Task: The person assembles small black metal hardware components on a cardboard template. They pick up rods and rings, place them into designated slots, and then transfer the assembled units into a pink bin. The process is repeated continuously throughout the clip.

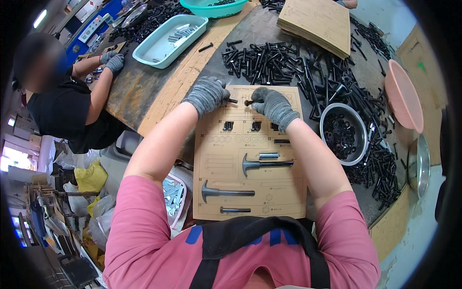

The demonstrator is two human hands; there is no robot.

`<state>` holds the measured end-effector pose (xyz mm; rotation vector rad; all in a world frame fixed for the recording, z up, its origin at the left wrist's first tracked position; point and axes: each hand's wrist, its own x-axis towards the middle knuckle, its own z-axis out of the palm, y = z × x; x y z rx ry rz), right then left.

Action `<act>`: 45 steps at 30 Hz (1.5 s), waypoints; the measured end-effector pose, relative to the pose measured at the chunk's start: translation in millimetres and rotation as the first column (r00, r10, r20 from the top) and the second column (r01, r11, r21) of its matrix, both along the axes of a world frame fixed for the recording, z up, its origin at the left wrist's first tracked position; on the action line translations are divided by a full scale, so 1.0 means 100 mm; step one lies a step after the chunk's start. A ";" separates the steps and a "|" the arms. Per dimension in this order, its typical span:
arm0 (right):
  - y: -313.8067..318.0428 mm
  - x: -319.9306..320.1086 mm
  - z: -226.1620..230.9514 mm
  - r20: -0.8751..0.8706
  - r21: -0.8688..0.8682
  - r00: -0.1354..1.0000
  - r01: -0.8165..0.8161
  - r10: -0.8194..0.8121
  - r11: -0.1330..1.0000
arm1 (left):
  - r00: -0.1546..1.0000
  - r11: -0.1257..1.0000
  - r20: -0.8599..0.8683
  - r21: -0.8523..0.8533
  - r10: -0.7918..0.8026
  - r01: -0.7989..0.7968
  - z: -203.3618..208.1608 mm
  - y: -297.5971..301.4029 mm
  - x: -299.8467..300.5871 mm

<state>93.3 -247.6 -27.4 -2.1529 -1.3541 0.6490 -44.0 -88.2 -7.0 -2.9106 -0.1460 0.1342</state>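
Note:
Both my hands wear grey knit gloves and hover over the upper part of a printed cardboard sheet point(219, 166). My left hand point(207, 96) is closed, with a short black bolt point(233, 101) pinched at its fingertips. Facing it, my right hand point(275, 108) is closed on another black bolt point(248, 102), its head pointing left. Below them, small black bolts point(228, 126) lie in groups on the sheet. Further down are two black T-shaped hook bolts point(226, 192), a silver tube point(268, 155) and a longer black bolt point(235, 210). My right forearm hides part of the sheet's right edge.
Loose black bolts point(264, 62) heap beyond the sheet. A steel bowl point(323, 126) of dark nuts or washers stands right, near a pink basin point(404, 96). Stacked cardboard point(315, 21) lies at the back. Left are a pale green tray point(163, 36) and a gloved co-worker point(57, 106).

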 end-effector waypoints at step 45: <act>-0.16 0.04 -0.02 0.232 -0.239 0.949 -0.158 0.215 0.958 | 0.985 0.761 0.078 -0.645 0.153 -0.067 -0.30 -0.24 -0.20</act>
